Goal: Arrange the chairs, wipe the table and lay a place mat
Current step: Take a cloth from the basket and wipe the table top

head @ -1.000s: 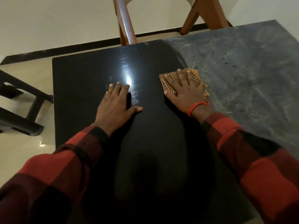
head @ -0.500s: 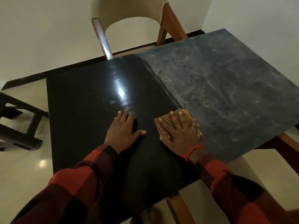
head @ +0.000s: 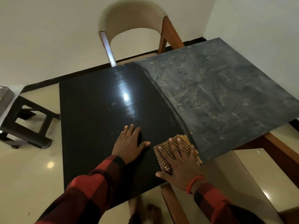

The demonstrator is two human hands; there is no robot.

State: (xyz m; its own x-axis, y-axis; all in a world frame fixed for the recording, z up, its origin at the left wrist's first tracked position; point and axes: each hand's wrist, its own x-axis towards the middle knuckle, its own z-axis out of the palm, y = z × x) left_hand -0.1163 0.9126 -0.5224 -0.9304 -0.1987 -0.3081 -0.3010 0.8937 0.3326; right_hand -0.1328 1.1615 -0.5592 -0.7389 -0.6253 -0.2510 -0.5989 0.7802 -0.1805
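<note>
The black table is glossy and dark on its left part and smeared grey with dust on its right part. My right hand presses flat on a brown checkered cloth at the table's near edge, right on the line between the two parts. My left hand lies flat on the glossy part, fingers spread, holding nothing. A beige-backed wooden chair stands at the far side of the table.
A dark low stool stands on the cream tiled floor to the left. A second wooden chair with a beige seat sits under the table's near right edge. White walls close in behind and to the right.
My right hand has dragged the cloth from the table's middle back to the near edge. My left hand slid back with it, and my view has pulled away from the table.
</note>
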